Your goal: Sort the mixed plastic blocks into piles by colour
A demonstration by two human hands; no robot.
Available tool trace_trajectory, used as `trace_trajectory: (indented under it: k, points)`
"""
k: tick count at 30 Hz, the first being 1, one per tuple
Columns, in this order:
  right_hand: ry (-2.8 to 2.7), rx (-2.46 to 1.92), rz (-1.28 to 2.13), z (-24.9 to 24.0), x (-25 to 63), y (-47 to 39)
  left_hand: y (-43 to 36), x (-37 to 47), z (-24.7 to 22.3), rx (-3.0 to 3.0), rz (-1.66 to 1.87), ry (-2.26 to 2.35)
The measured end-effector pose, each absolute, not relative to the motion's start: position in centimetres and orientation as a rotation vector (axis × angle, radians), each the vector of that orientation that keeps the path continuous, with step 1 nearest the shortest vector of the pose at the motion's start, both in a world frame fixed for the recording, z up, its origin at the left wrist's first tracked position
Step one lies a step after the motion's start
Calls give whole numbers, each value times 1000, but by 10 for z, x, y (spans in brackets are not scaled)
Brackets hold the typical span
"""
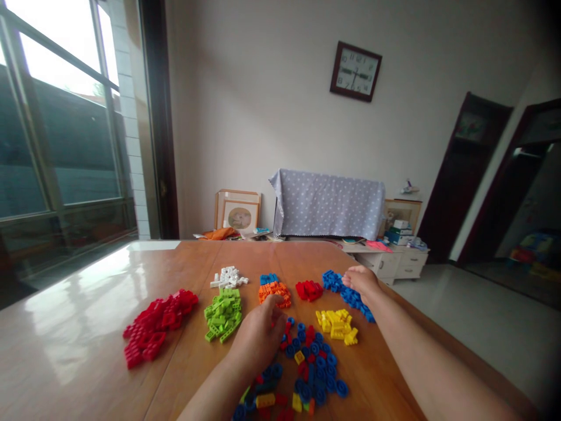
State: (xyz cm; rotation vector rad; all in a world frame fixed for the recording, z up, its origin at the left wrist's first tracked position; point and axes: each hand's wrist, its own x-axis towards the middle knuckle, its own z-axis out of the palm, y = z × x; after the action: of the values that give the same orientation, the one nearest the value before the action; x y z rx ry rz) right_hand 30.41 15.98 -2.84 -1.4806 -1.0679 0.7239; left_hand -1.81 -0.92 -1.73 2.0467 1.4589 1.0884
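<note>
My left hand (263,328) is over the near edge of the orange brick pile (275,292), fingers curled down. Its back hides whatever may be in the fingers. Below and to its right spreads a mixed heap of blue round pieces (321,374) with red and yellow bricks among them. At the right, my right hand (362,282) is at the long blue brick pile (356,301), its fingertips pressed together. I cannot make out anything between them. Between the hands lie a small red brick pile (309,290) and a yellow brick pile (337,325).
On the wooden table (96,304) are a large red pile (160,324), a lime green pile (223,316), a white pile (229,276) and a few blue bricks (269,279) behind the orange ones. A white cabinet (390,263) and a cloth-covered object (328,202) stand beyond.
</note>
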Motion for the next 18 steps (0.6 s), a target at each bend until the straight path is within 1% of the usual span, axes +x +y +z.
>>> trace_trajectory:
  k: [5,10,14,18]
  points:
    - [-1104,-1392,769,-21,295,136,-8,-18,-17,2050,1053,1527]
    - [-1284,-1314,896,2,270,95,-9,-19,-18,2093,970,1564]
    - [-1750,-1235,1027,20,245,54,-8,-20,-21,2144,925,1536]
    - [-2132,-1218,1110,14,229,27,-11,-17,-19,2213,839,1492]
